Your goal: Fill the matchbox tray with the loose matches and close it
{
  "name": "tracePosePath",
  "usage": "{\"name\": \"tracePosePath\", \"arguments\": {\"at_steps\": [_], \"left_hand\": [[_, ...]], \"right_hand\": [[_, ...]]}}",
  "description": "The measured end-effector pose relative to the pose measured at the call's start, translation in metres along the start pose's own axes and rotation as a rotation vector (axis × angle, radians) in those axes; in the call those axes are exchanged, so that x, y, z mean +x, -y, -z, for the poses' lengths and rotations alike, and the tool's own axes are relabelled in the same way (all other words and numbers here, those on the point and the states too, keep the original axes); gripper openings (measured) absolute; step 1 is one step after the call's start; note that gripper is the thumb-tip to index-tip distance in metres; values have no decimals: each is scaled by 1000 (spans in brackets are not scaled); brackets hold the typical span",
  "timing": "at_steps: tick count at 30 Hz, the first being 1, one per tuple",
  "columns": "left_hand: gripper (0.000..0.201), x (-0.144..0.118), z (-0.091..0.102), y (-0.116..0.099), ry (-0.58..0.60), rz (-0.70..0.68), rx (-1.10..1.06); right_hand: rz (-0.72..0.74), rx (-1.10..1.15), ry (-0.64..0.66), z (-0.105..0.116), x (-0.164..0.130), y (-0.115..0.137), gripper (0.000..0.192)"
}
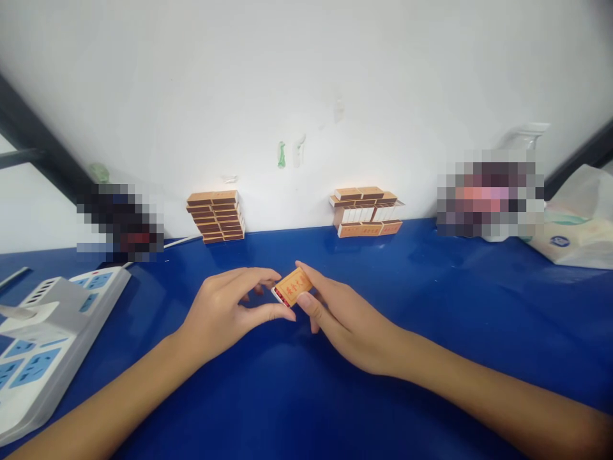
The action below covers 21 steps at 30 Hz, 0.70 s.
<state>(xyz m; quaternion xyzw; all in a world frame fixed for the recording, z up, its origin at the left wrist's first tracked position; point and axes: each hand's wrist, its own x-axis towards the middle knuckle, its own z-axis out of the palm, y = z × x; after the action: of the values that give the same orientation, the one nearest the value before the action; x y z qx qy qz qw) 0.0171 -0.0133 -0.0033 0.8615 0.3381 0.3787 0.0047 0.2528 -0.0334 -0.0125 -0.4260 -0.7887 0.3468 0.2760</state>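
I see both forearms coming in low over the blue table (pixel 431 306), converging on one matchbox (pixel 293 286) near the table's middle. All places below I give from that matchbox.

The left hand (pixel 225 313) sits just left of it, palm down, wrist a little raised, fingers arched. Its thumb runs along the near side and its tip touches the box's near left corner; the index finger curls over the far side toward the same end. The other fingers fold under and I cannot tell whether they touch the table. So this hand is narrowly pinched on the box's left end.

The right hand (pixel 347 319) lies just right of the box, flatter, back of the hand up, forearm slanting away to the lower right. Its index finger stretches along the box's far edge and its thumb presses the near right edge, so it grips the box too. The box is tilted, orange face up, its left end showing a white rim with red inside; I cannot tell if it is off the table.

Far behind the box to the left, a stack (pixel 216 216) of matchboxes stands against the wall (pixel 306 76). Far behind to the right stands a second pile (pixel 366 212). Well to the left lies a power strip (pixel 43 345). Far right rests a white bag (pixel 582 223).
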Motion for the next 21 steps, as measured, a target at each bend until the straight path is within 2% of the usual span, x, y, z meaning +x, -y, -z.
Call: {"name": "tracePosePath", "arguments": {"at_steps": [7, 12, 18, 21], "left_hand": [[44, -1, -3, 1, 38, -31, -27], [38, -1, -2, 4, 24, -3, -31], [46, 0, -2, 2, 49, -33, -66], [42, -1, -3, 3, 61, -30, -62]], "right_hand": [[88, -22, 18, 4, -1, 3, 54], [74, -47, -11, 4, 1, -1, 57], [102, -100, 40, 2, 0, 0, 56], [90, -83, 27, 4, 1, 0, 56]]}}
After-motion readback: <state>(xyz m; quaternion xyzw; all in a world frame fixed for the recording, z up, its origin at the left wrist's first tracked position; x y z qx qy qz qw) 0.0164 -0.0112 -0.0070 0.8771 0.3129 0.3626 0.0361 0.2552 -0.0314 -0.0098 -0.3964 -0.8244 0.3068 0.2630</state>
